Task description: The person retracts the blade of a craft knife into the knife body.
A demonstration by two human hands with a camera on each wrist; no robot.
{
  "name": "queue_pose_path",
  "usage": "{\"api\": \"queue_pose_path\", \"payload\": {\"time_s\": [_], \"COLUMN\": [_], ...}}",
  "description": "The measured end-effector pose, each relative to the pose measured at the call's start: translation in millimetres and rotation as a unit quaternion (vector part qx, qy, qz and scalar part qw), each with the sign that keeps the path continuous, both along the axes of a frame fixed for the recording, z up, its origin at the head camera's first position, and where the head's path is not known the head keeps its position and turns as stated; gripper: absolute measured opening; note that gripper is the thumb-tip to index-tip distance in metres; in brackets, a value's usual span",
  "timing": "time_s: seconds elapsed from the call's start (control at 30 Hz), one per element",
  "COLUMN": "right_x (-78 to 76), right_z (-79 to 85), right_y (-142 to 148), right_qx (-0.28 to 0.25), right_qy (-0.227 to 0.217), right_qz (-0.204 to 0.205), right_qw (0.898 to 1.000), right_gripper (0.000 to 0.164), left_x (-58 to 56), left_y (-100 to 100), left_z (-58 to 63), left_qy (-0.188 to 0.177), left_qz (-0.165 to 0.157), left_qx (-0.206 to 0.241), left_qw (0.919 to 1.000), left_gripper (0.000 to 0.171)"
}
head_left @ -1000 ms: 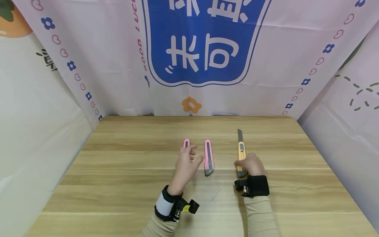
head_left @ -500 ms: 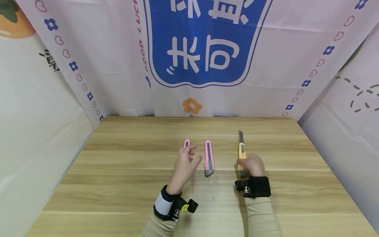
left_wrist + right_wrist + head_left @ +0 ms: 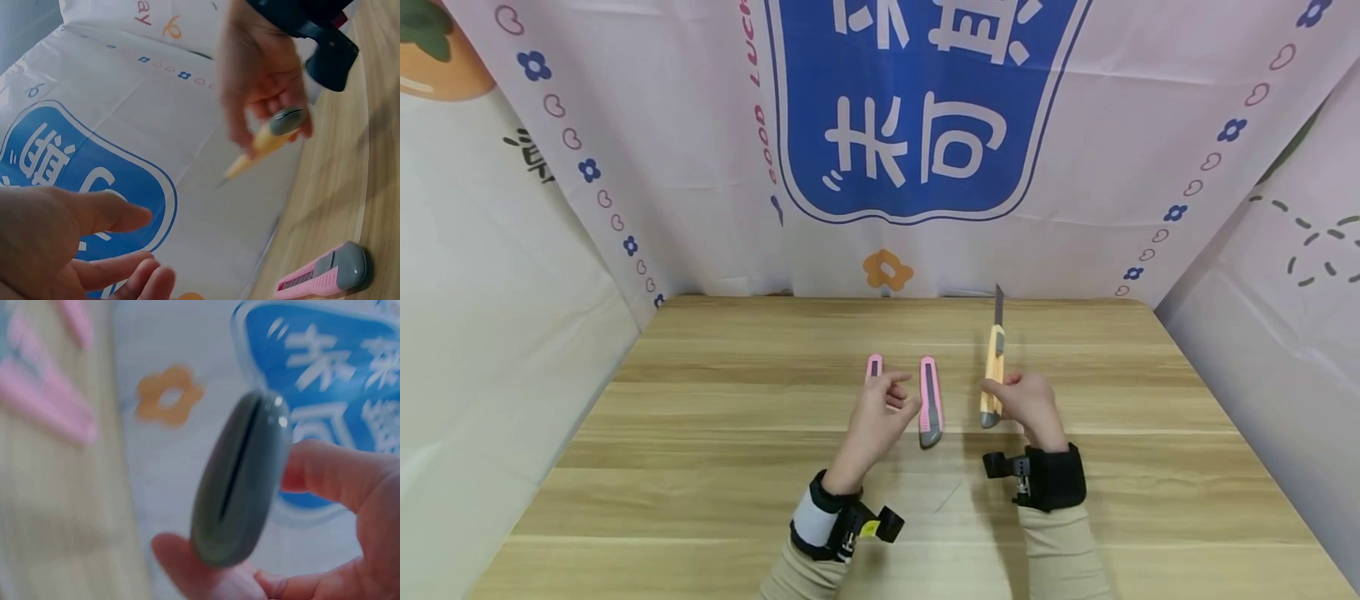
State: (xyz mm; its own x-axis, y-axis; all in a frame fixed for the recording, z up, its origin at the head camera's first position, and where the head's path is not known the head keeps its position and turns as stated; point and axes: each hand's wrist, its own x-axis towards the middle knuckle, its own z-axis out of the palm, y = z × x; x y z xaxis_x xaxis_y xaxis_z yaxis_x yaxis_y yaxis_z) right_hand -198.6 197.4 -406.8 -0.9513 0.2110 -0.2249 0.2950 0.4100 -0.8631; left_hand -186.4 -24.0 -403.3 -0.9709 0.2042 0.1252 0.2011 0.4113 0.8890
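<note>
Just below and right of the head frame's centre, the right hand (image 3: 1033, 406) pinches a yellow knife (image 3: 995, 358) in its grip, above the counter (image 3: 700, 467). Lower middle, the left hand (image 3: 878, 417), grip relaxed, partly hides one pink knife (image 3: 875, 365) beside another pink knife (image 3: 930, 402).

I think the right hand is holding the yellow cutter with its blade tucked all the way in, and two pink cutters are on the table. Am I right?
Not quite: the blade isn't tucked in. The head view shows it sticking out of the yellow cutter. The right hand does hold it, and two pink cutters are on the table.
</note>
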Motion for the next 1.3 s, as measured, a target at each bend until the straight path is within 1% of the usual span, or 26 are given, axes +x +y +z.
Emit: {"api": "queue_pose_path", "payload": {"time_s": [0.07,0.13,0.23,0.3,0.43,0.53,0.67,0.73,0.83,0.9,0.97,1.07,1.17,1.23,1.3], "right_x": [2.4,4.5,7.9,10.0,13.5,15.2,15.6,15.0,12.8,10.8,8.4,5.1,2.6,1.3,0.3], "right_z": [9.7,17.2,23.7,25.1,25.4,25.6,27.3,28.4,28.7,28.6,27.6,25.7,23.0,21.2,20.2], "right_y": [-12,-25,-43,-53,-67,-71,-71,-70,-67,-65,-61,-55,-49,-46,-45], "right_qx": [-0.022,-0.029,-0.008,0.019,0.068,0.075,0.061,0.041,-0.010,-0.053,-0.095,-0.158,-0.219,-0.247,-0.264], "right_qy": [0.018,0.035,0.067,0.089,0.122,0.132,0.133,0.129,0.114,0.105,0.098,0.100,0.103,0.105,0.104], "right_qz": [0.000,0.004,0.013,0.018,0.022,0.022,0.024,0.028,0.034,0.038,0.040,0.045,0.055,0.062,0.066], "right_qw": [1.000,0.999,0.998,0.996,0.990,0.988,0.989,0.990,0.993,0.992,0.990,0.981,0.969,0.961,0.957], "right_gripper": [0.028,0.034,0.036,0.036,0.038,0.040,0.041,0.039,0.036,0.036,0.038,0.043,0.046,0.048,0.051], "left_x": [1.2,2.2,3.3,3.7,3.3,1.5,0.1,-0.1,-0.5,-0.4,0.2,2.0,3.6,4.4,5.1], "left_y": [1,3,4,4,5,4,1,0,-1,-1,-1,0,2,4,6], "left_z": [0.3,0.2,0.4,0.3,-0.1,-0.6,0.6,1.8,2.5,2.3,2.1,1.5,0.8,-0.3,-1.8], "left_qy": [-0.011,-0.025,-0.048,-0.055,-0.053,-0.057,-0.091,-0.106,-0.114,-0.120,-0.129,-0.148,-0.163,-0.168,-0.173], "left_qz": [-0.035,-0.073,-0.117,-0.134,-0.145,-0.148,-0.144,-0.143,-0.154,-0.169,-0.190,-0.226,-0.257,-0.272,-0.280], "left_qx": [0.016,0.025,0.022,0.020,0.023,0.032,0.045,0.048,0.063,0.074,0.084,0.089,0.083,0.079,0.072], "left_qw": [0.9992,0.9967,0.9917,0.9893,0.9878,0.9868,0.9844,0.9828,0.9795,0.9755,0.9697,0.9587,0.9491,0.9442,0.9415], "left_gripper": [0.041,0.045,0.053,0.055,0.046,0.040,0.044,0.046,0.044,0.041,0.040,0.041,0.041,0.039,0.037]}}
